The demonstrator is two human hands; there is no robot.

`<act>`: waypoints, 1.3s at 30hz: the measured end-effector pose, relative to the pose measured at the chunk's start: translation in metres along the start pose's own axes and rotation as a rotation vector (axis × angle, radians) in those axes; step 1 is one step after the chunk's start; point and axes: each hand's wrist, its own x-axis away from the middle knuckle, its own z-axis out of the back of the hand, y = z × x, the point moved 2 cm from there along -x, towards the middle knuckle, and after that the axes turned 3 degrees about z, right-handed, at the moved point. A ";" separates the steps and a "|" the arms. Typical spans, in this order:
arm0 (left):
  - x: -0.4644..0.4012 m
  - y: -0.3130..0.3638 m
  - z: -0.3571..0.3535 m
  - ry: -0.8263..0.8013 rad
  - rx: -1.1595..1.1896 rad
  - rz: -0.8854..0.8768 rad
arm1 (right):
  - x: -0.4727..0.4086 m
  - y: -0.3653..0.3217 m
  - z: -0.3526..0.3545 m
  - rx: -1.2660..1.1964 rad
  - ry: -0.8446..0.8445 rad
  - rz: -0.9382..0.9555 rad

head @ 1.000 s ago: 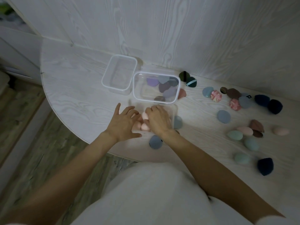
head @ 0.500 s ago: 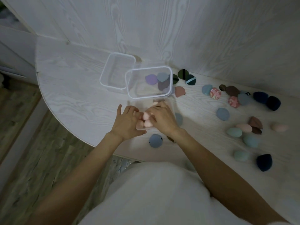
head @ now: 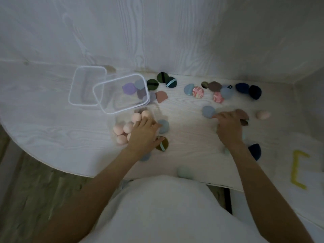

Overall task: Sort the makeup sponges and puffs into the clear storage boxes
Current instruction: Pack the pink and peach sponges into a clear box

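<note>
Now the right hand (head: 228, 127) lies palm-down, grasp unclear, just right of the blue puff (head: 208, 111); the left hand (head: 143, 134) rests on the pink sponges (head: 122, 130), farther off.

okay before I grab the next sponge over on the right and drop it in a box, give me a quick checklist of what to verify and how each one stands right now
1. Right hand over the loose sponges: ok, it lies among them, its fingertips beside the grey-blue puff.
2. What the right hand holds: cannot tell, its fingers hide what is under them.
3. Left hand steadying the near box: ok, it rests at the box of pink sponges.
4. Room in that box: cannot tell, the hand covers part of it.
5. The far empty box: ok, nothing shows inside it.
6. Sponge near the table edge: not ok, it lies close to the front edge and might roll off.
</note>
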 end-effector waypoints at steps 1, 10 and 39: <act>-0.002 0.002 -0.002 -0.014 -0.009 0.009 | -0.001 0.014 -0.002 0.049 -0.049 -0.022; -0.005 0.004 -0.009 0.052 -0.006 -0.034 | -0.009 0.047 0.004 0.168 0.013 0.072; 0.058 -0.081 -0.011 0.044 0.007 0.184 | -0.045 -0.253 -0.068 0.011 -0.310 0.869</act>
